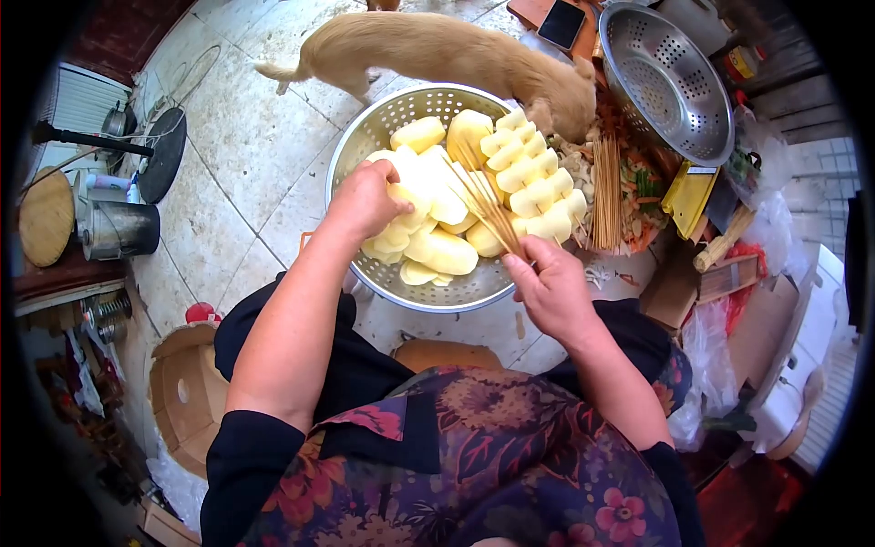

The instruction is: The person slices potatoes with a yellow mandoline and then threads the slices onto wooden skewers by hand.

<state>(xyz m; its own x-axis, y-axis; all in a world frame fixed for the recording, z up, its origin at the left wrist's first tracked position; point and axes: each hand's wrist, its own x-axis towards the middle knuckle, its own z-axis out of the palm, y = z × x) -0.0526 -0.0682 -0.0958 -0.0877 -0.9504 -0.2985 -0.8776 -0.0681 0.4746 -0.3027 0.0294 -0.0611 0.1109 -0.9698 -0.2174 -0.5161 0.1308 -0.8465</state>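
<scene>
A metal colander point(339, 173) full of peeled potatoes stands in front of me. Thin potato slices point(428, 187) lie over the whole peeled potatoes point(442, 251) in it. My left hand point(365, 199) is closed on some of these slices at the colander's left side, fingertips and thumb pinching their edge. Over the right rim, my right hand point(553, 287) grips a fan of bamboo skewers point(492, 210), whose far ends spread above the potatoes. Several finished skewers of potato slices point(538, 178) rest along the right side of the colander.
Just behind the colander stands a tan dog point(428, 50), its head low by the rim. More skewers point(605, 196) lie on vegetable scraps point(643, 196) at right. An empty colander point(670, 82) and a phone point(561, 25) sit beyond. A cardboard box point(187, 392) is at left.
</scene>
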